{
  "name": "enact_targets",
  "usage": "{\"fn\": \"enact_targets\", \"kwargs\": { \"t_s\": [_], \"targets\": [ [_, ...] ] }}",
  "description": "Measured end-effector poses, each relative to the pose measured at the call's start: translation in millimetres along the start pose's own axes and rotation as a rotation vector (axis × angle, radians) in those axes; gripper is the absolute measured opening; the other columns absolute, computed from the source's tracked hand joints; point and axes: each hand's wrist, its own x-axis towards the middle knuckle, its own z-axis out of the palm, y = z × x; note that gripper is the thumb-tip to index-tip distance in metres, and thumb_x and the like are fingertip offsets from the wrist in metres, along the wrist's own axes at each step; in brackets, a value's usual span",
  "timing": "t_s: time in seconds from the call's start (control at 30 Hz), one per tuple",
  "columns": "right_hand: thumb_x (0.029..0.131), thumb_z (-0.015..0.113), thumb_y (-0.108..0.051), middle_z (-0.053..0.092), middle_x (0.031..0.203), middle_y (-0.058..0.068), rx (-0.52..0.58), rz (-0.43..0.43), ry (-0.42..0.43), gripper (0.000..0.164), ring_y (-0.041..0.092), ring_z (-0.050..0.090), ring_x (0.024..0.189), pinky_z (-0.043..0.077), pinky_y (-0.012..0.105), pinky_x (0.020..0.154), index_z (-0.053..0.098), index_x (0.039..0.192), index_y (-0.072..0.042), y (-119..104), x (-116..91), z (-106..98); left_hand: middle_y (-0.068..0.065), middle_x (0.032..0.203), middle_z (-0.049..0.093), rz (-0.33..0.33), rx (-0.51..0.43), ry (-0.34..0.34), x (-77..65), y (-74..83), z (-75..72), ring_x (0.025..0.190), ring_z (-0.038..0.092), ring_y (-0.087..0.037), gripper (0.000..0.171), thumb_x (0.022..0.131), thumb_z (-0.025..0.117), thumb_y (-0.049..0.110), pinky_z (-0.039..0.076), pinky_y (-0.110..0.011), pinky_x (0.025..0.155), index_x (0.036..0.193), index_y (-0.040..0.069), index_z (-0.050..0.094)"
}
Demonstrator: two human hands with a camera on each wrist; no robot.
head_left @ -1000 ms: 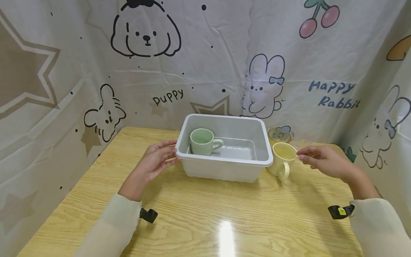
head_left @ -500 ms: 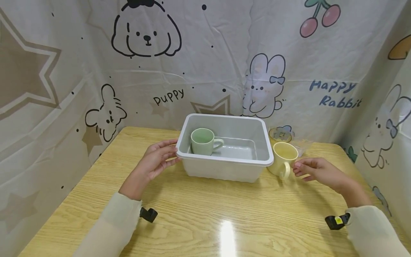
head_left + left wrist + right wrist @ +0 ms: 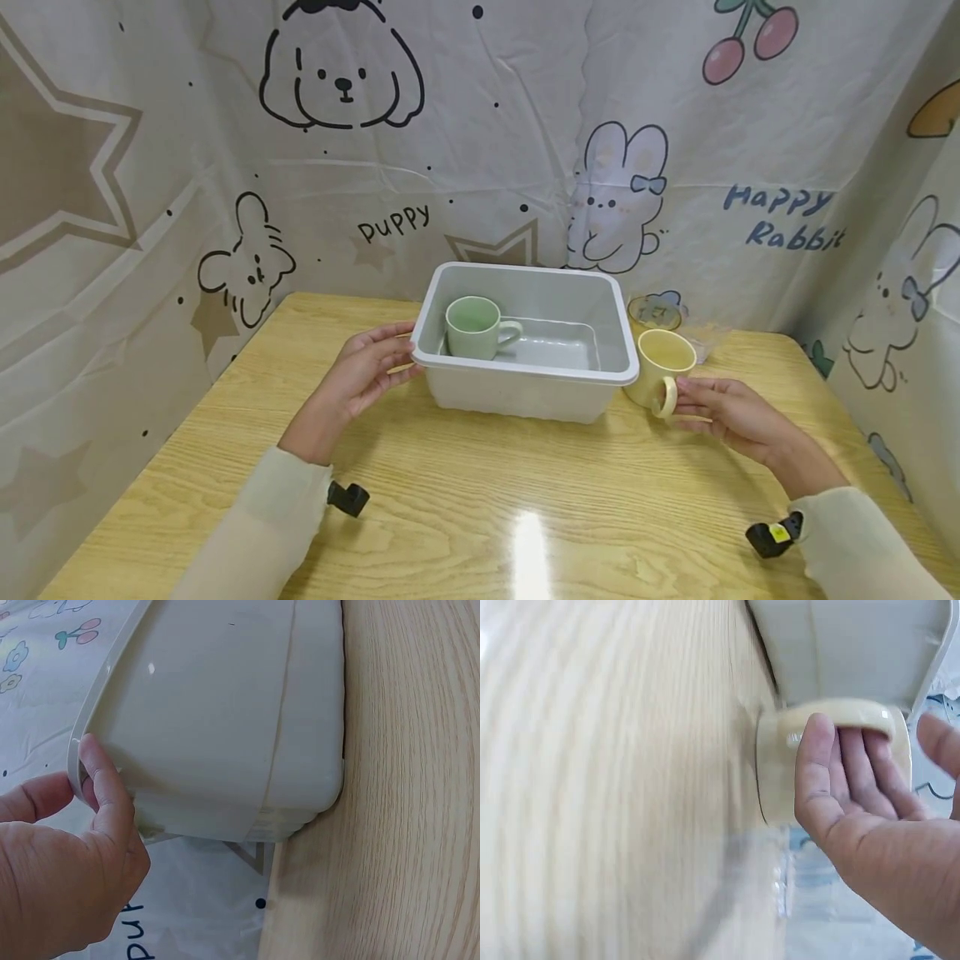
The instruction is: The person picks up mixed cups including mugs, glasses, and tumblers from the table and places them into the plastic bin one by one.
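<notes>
A light grey plastic basin (image 3: 517,393) stands on the table with a pale green mug (image 3: 471,329) upright inside at its left. My left hand (image 3: 369,367) pinches the basin's left rim; thumb and fingers meet at that edge (image 3: 77,761) in the left wrist view. To the right of the basin a yellow mug (image 3: 663,354) stands upright, its handle toward me. At that handle (image 3: 847,712) are the fingers of my right hand (image 3: 738,417), some reaching into the loop. The right thumb (image 3: 939,742) is apart from the handle in the right wrist view.
Behind the yellow mug lies a crumpled clear plastic piece (image 3: 705,337) on the wooden table (image 3: 450,500). A printed cloth curtain (image 3: 487,150) hangs along the back and both sides.
My right hand has moved from the far right side of the yellow mug down and toward me to its handle. The left hand and the basin have stayed in place.
</notes>
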Motion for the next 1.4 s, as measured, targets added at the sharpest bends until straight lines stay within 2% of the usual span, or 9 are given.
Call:
{"fn": "enact_targets", "kwargs": {
  "t_s": [0.13, 0.23, 0.33, 0.57, 0.73, 0.9, 1.23, 1.4],
  "targets": [
    [0.112, 0.041, -0.014, 0.072, 0.116, 0.007, 0.237, 0.019, -0.063, 0.030, 0.019, 0.067, 0.110, 0.056, 0.038, 0.099, 0.070, 0.119, -0.009, 1.9, 0.3, 6.1, -0.015, 0.135, 0.055, 0.003, -0.006, -0.001, -0.6, 0.0, -0.7, 0.099, 0.064, -0.017, 0.046, 0.101, 0.057, -0.001, 0.057, -0.038, 0.097, 0.145, -0.004, 0.045],
    [0.112, 0.042, -0.014, 0.071, 0.112, 0.006, 0.303, 0.034, -0.038, 0.029, 0.017, 0.067, 0.107, 0.056, 0.037, 0.099, 0.070, 0.116, -0.009, 2.9, 1.3, 12.0, -0.016, 0.136, 0.055, 0.004, -0.007, 0.000, -1.0, 0.3, -0.4, 0.099, 0.064, -0.017, 0.046, 0.101, 0.057, -0.001, 0.057, -0.038, 0.098, 0.145, -0.004, 0.045],
    [0.112, 0.043, -0.015, 0.071, 0.104, 0.005, 0.320, 0.043, 0.029, 0.028, 0.015, 0.066, 0.099, 0.058, 0.034, 0.095, 0.070, 0.110, -0.008, 4.4, 2.6, 17.3, -0.017, 0.137, 0.054, 0.004, -0.006, 0.001, -1.5, 0.4, 0.5, 0.099, 0.065, -0.017, 0.046, 0.101, 0.057, -0.001, 0.056, -0.039, 0.100, 0.145, -0.004, 0.045],
    [0.108, 0.049, -0.023, 0.063, 0.080, -0.001, 0.247, 0.107, 0.338, 0.027, 0.011, 0.061, 0.074, 0.059, 0.028, 0.073, 0.063, 0.089, -0.010, -0.6, 4.7, 27.7, -0.018, 0.140, 0.053, 0.004, 0.000, -0.005, -2.3, 0.1, 0.2, 0.100, 0.065, -0.017, 0.048, 0.101, 0.058, 0.000, 0.056, -0.039, 0.100, 0.146, -0.005, 0.044],
    [0.106, 0.054, -0.025, 0.061, 0.076, -0.002, 0.209, 0.147, 0.452, 0.024, 0.012, 0.058, 0.070, 0.058, 0.028, 0.067, 0.061, 0.086, -0.011, -2.5, 3.6, 23.5, -0.018, 0.139, 0.053, 0.006, -0.006, -0.006, -2.1, -0.3, -0.1, 0.100, 0.064, -0.017, 0.047, 0.101, 0.058, -0.001, 0.057, -0.037, 0.098, 0.146, -0.005, 0.044],
    [0.104, 0.056, -0.025, 0.063, 0.074, -0.002, 0.109, 0.157, 0.493, 0.027, 0.013, 0.061, 0.070, 0.061, 0.030, 0.066, 0.065, 0.083, -0.011, -2.2, 2.2, 17.7, -0.019, 0.141, 0.052, 0.005, -0.008, 0.000, -1.5, -1.2, -0.2, 0.100, 0.064, -0.017, 0.047, 0.101, 0.058, -0.001, 0.059, -0.034, 0.093, 0.145, -0.004, 0.045],
    [0.105, 0.055, -0.026, 0.063, 0.078, -0.002, -0.062, 0.118, 0.501, 0.025, 0.012, 0.060, 0.073, 0.062, 0.029, 0.066, 0.068, 0.088, -0.012, -2.3, -4.2, 10.7, -0.018, 0.141, 0.050, 0.002, 0.001, 0.002, -1.8, -0.5, 0.0, 0.102, 0.063, -0.018, 0.045, 0.101, 0.057, 0.000, 0.053, -0.042, 0.104, 0.144, -0.004, 0.046],
    [0.106, 0.053, -0.027, 0.062, 0.079, -0.002, -0.143, 0.080, 0.492, 0.029, 0.012, 0.060, 0.075, 0.062, 0.029, 0.068, 0.068, 0.087, -0.012, -7.2, -10.5, 6.9, -0.018, 0.140, 0.051, -0.001, -0.002, 0.008, -1.7, -0.1, 0.6, 0.101, 0.063, -0.018, 0.044, 0.101, 0.058, 0.000, 0.054, -0.041, 0.103, 0.144, -0.003, 0.046]
  ]
}}
